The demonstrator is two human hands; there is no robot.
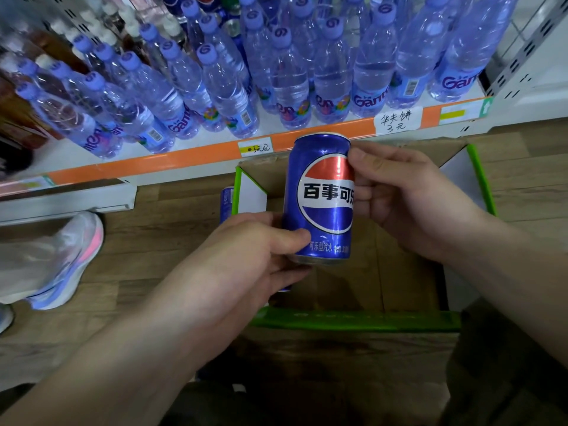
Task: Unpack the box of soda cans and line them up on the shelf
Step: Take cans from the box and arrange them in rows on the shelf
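A blue soda can (319,198) with a red, white and blue round logo is held upright above the open cardboard box (399,272). My left hand (246,256) grips its lower part, thumb across the front. My right hand (408,198) holds its upper right side with curled fingers. The box has green edges and a bare brown bottom on the right. Another blue can (226,204) stands on the floor just left of the box, mostly hidden. The shelf (199,158) with an orange price strip runs behind the box.
Several clear water bottles with purple caps (292,72) fill the shelf. A shoe in a clear plastic cover (58,259) rests on the wooden floor at left. A white shelf upright (528,47) stands at the right.
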